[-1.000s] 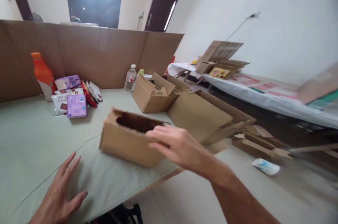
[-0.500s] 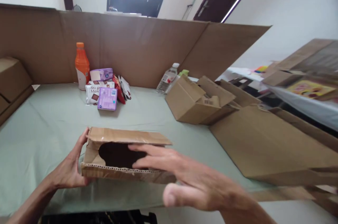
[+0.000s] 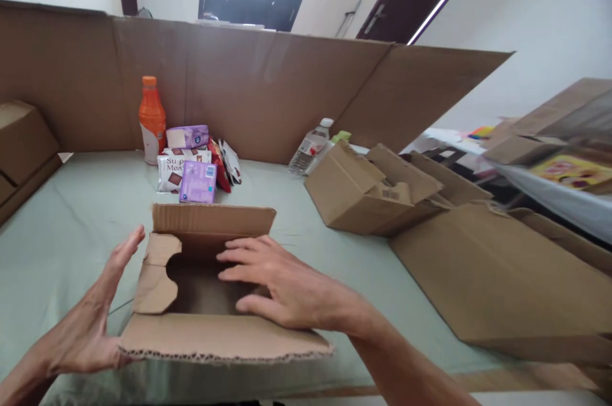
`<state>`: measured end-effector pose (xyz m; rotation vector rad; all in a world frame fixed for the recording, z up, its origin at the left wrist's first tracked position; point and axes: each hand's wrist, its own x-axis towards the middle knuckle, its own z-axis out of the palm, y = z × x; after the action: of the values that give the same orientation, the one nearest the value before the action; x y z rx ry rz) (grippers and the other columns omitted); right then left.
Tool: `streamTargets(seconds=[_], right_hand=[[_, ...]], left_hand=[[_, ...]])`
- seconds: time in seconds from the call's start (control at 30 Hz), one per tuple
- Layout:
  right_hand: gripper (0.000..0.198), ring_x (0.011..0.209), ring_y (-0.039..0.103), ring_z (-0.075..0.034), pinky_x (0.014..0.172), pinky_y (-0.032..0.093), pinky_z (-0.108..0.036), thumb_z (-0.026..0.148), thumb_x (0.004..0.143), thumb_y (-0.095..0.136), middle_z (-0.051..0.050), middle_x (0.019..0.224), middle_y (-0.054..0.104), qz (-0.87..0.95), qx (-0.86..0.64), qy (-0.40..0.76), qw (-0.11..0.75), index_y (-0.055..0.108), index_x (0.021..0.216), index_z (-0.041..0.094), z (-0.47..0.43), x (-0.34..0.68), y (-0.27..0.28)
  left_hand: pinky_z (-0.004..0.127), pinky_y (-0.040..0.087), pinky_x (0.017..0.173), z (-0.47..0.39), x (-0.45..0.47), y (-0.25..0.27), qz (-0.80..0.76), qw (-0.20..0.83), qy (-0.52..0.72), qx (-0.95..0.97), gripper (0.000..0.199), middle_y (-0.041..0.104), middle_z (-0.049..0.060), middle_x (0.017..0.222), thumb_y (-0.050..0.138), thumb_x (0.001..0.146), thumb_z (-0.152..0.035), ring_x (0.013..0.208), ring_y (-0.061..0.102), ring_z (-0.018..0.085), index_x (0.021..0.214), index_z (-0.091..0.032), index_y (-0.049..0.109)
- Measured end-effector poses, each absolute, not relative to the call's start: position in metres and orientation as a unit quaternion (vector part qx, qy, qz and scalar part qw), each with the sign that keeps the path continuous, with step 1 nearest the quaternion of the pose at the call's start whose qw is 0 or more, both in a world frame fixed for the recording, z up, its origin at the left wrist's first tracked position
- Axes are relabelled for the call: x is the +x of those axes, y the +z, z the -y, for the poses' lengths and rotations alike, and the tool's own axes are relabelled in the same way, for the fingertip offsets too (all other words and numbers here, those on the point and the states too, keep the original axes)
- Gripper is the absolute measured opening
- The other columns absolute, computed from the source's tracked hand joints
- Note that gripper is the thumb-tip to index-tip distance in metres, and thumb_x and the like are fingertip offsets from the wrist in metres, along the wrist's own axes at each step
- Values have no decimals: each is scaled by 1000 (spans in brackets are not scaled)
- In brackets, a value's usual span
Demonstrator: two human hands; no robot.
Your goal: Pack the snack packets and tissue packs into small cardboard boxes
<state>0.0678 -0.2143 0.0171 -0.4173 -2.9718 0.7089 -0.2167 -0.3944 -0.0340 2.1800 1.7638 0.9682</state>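
Observation:
A small cardboard box lies in front of me with its top open. Its far flap stands up, its near flap folds toward me, and a notched end flap shows at the left. My right hand reaches over the opening from the right, fingers spread, with nothing in its grasp. At the box's left end, my left hand is open, thumb by the near flap's corner and fingers pointing up. Whether the thumb touches the cardboard I cannot tell. The box's right end is hidden behind my right hand.
An orange bottle, a purple pack and several snack packets stand against the cardboard wall. A clear plastic bottle leans near an open carton. A larger box lies at the right.
The box's far flap has swung up and its near flap has folded down toward me, widening the opening. My left hand has moved left, off the box's side. My right hand has shifted left.

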Motion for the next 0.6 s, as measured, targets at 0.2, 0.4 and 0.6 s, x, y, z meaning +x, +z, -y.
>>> streamTargets(seconds=[0.2,0.4,0.6], right_hand=[[34,95,63,-28,92,45,-44,46,91,74,-11,76,74,989,-100,86,-64,79,77,15,220,49,32],[25,77,57,-21,85,41,-40,26,93,68,-5,69,68,988,-101,45,104,69,70,18,217,78,43],[17,95,70,-25,89,49,-42,23,95,63,-8,102,79,957,-151,73,238,76,106,20,213,135,25]], left_hand=[[61,39,121,366,-192,34,-469,91,153,865,76,60,6,150,66,88,-61,142,53,33,155,-35,44],[44,47,114,360,-171,47,-454,-29,191,870,36,78,4,99,70,77,-34,98,71,27,112,-25,73],[42,15,131,391,-181,24,-484,-182,202,832,59,71,8,121,57,74,-10,135,52,27,133,-15,61]])
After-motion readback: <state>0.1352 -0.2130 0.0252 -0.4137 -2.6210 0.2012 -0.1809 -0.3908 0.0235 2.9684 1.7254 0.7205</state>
